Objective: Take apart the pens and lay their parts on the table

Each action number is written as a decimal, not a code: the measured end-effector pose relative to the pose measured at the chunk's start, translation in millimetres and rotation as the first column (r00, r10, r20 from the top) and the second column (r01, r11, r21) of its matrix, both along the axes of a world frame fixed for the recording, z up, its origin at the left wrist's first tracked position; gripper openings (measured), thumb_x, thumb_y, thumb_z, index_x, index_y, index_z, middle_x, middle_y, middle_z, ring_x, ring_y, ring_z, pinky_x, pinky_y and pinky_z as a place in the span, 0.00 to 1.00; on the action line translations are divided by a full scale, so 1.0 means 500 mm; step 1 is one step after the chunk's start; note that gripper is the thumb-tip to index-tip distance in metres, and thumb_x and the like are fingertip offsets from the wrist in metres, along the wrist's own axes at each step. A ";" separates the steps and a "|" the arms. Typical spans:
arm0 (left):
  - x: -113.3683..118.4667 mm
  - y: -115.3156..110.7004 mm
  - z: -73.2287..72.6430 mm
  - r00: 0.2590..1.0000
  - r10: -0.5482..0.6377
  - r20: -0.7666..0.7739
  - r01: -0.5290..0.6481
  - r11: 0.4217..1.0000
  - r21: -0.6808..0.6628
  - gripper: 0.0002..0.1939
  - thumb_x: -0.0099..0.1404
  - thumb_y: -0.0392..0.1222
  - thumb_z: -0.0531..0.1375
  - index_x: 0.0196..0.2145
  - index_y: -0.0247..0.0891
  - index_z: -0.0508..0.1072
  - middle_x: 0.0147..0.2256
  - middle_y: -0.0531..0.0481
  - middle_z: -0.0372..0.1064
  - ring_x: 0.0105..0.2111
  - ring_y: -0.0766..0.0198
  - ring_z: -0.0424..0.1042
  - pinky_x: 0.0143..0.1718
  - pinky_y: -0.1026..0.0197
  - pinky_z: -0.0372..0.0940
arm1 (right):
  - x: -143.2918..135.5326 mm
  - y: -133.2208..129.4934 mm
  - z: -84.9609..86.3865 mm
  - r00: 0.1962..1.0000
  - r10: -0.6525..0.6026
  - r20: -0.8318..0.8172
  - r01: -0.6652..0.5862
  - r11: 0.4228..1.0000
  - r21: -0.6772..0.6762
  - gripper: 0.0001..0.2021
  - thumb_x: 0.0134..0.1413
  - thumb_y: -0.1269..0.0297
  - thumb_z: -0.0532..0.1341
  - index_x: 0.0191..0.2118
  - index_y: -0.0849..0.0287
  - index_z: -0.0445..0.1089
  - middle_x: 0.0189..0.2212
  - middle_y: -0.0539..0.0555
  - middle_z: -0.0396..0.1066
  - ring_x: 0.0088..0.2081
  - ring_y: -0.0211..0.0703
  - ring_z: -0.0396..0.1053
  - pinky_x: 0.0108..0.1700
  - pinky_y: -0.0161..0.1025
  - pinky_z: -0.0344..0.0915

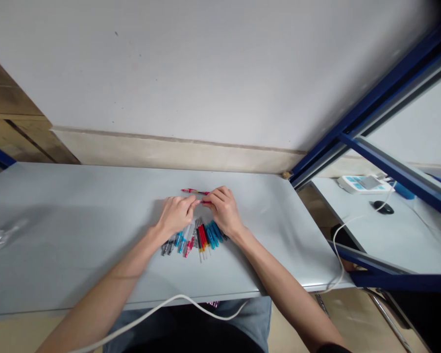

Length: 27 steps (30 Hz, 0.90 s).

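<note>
Both hands meet above the middle of the grey table. My left hand point(177, 214) is closed, its thumb and fingers pinching one end of a slim red pen part point(206, 201). On the other end of that part are the curled fingers of my right hand point(223, 210). Just beyond the hands lies a red pen point(191, 190). On the near side, several clear pen barrels point(180, 242) with coloured tips, red and dark refills point(202, 235) and blue pen parts point(213, 235) are spread in a fan. My right hand partly covers the blue ones.
Crumpled clear plastic point(0, 238) lies at the left of the grey table point(95, 220). A wall stands behind it, and a blue metal frame point(353, 113) to the right. Past the frame are a black mouse point(383, 207) and a white device point(363, 184). A white cable point(183, 297) crosses near my lap.
</note>
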<state>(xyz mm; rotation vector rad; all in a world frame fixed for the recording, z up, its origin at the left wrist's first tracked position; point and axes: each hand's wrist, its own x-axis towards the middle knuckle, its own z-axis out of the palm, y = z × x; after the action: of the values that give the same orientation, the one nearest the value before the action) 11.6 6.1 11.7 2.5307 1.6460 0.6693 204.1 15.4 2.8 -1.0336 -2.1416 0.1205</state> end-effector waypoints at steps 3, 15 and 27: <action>0.002 -0.002 0.002 1.000 -0.005 -0.009 0.005 1.000 -0.016 0.18 0.74 0.44 0.49 0.29 0.41 0.71 0.23 0.48 0.74 0.24 0.57 0.73 0.26 0.59 0.48 | -0.003 -0.003 -0.002 1.000 -0.007 0.009 0.006 1.000 0.014 0.10 0.69 0.71 0.55 0.37 0.56 0.72 0.35 0.56 0.72 0.42 0.51 0.62 0.44 0.47 0.59; -0.010 0.006 -0.008 1.000 -0.019 -0.024 0.019 1.000 -0.013 0.20 0.76 0.47 0.48 0.30 0.41 0.73 0.23 0.49 0.73 0.23 0.57 0.72 0.26 0.59 0.48 | 0.007 0.004 0.005 0.985 0.087 0.146 -0.079 0.995 -0.060 0.10 0.72 0.68 0.53 0.41 0.57 0.72 0.35 0.56 0.73 0.42 0.51 0.62 0.45 0.46 0.59; -0.012 0.007 -0.005 0.994 -0.106 -0.020 0.107 0.992 0.061 0.15 0.77 0.47 0.51 0.42 0.42 0.75 0.33 0.48 0.77 0.34 0.57 0.75 0.34 0.59 0.59 | 0.010 0.000 0.011 0.993 0.049 0.107 -0.041 0.997 -0.068 0.18 0.63 0.82 0.47 0.45 0.56 0.69 0.38 0.57 0.67 0.40 0.51 0.62 0.43 0.44 0.63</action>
<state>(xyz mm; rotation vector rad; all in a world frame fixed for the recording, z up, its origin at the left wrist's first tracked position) 5.4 9.6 9.3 2.6518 1.5055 0.7009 209.1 15.3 8.2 -1.0515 -2.2739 0.1607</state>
